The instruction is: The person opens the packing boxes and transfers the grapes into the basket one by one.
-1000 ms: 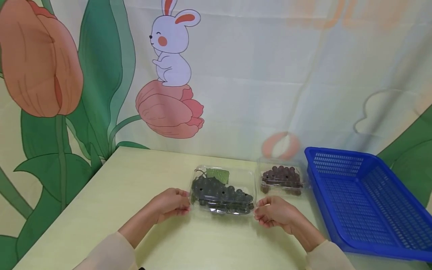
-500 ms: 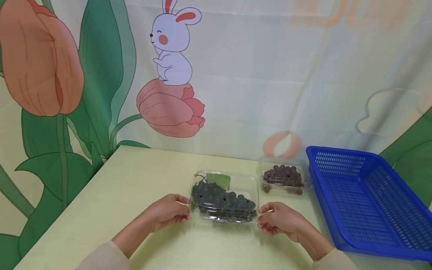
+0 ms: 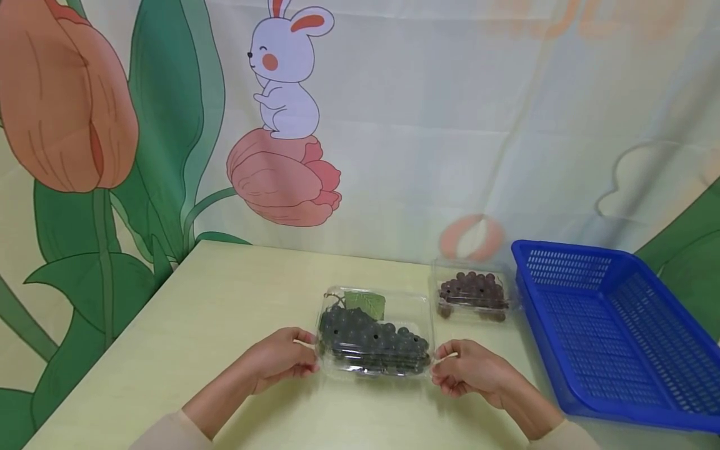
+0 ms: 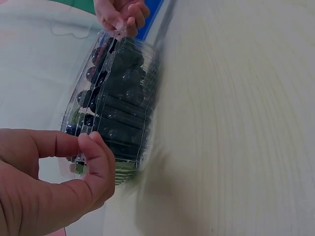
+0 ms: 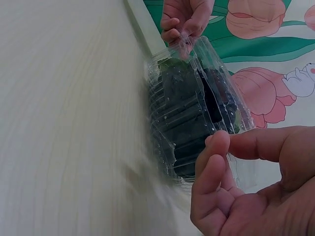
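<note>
A clear plastic clamshell box of dark grapes point(image 3: 374, 340), with a green leaf point(image 3: 364, 304) inside, is in the middle of the head view. My left hand point(image 3: 284, 357) pinches the rim at its left side between thumb and fingers. On the opposite side my right hand point(image 3: 469, 370) pinches the rim the same way. The left wrist view has the grape box point(image 4: 123, 93) upright, close over the table, its lid closed. In the right wrist view, the fingertips of the right hand point(image 5: 241, 182) grip the lip of the box point(image 5: 182, 113).
Behind and to the right stands a smaller clear box of reddish grapes point(image 3: 472, 295). Beside it, a blue plastic basket point(image 3: 540, 350) takes up the table's right side. A printed cloth point(image 3: 394, 156) hangs along the back edge of the pale table point(image 3: 236, 281).
Both hands have drawn the box of dark grapes a little toward the person, mostly in the first half second. The smaller grape box and the basket stay in place.
</note>
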A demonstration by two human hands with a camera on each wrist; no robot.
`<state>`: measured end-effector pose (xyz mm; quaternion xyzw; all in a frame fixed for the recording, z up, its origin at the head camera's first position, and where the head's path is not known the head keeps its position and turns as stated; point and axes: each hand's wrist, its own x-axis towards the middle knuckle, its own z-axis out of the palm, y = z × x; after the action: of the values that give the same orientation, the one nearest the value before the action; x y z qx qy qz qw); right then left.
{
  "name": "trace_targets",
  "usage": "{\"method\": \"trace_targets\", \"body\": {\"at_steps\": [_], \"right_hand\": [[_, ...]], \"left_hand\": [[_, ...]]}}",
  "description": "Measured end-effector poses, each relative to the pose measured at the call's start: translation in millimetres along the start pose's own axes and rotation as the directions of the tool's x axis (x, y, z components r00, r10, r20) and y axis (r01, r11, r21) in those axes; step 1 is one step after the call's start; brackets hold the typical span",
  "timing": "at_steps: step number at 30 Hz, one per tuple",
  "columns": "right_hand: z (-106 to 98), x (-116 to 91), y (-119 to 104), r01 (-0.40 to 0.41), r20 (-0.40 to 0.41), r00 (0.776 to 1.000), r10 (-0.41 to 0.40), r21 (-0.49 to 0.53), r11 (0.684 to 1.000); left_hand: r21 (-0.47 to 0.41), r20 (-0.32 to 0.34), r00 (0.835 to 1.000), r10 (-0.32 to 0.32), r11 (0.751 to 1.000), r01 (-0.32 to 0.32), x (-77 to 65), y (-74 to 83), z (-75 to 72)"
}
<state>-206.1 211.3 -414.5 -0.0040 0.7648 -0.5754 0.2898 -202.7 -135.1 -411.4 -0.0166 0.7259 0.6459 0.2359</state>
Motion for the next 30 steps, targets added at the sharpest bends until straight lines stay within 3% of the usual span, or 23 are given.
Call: {"method": "trace_targets", "body": {"at_steps": [23,30], "right_hand": [[-0.1,-17.8,12.9,-0.024,0.045,0.999,0.023,0.017,1.0],[0.2,-23.0,15.6,-0.015,0.061,0.998,0.014,0.024,1.0]], "left_hand": [[0.037,0.041,0.998,-0.046,0.998,0.044,-13.1,-5.5,6.8],[0.045,0.073,0.997,-0.03,0.999,0.027,-17.6,-7.8,7.8]]}}
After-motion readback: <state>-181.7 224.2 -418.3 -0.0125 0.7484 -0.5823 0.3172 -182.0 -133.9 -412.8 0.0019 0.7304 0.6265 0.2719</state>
